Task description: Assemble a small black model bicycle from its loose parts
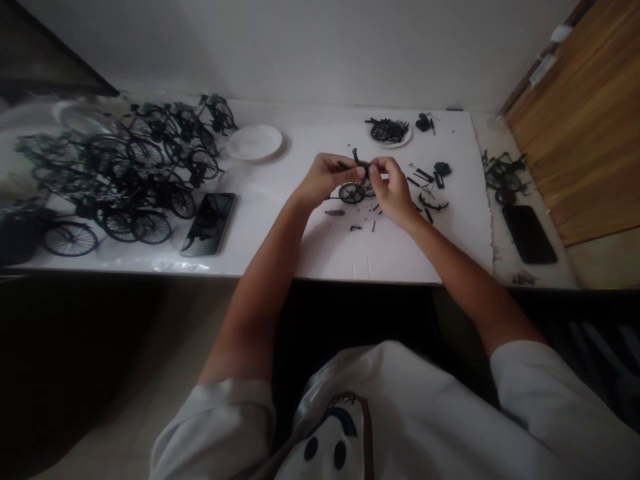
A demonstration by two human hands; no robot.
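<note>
Both my left hand (330, 176) and my right hand (391, 187) are closed in a pinch, thumbs almost meeting, over the middle of the white table. Between the fingertips is a small dark part of a model bicycle (356, 157), partly covered by the fingers. Just below the hands shows a spoked model wheel (351, 193); whether it joins the held part is hidden. Loose dark pieces surround the hands, among them a curved piece (433, 204) and a flat grey piece (335, 213).
Several black model bicycles (150, 150) crowd the left side, beside a white plate (255, 143) and a phone (209, 224). At the back right, a small plate (407, 139) holds dark wheels (389, 131). Another dark phone (529, 233) lies near the wooden panel (590, 120).
</note>
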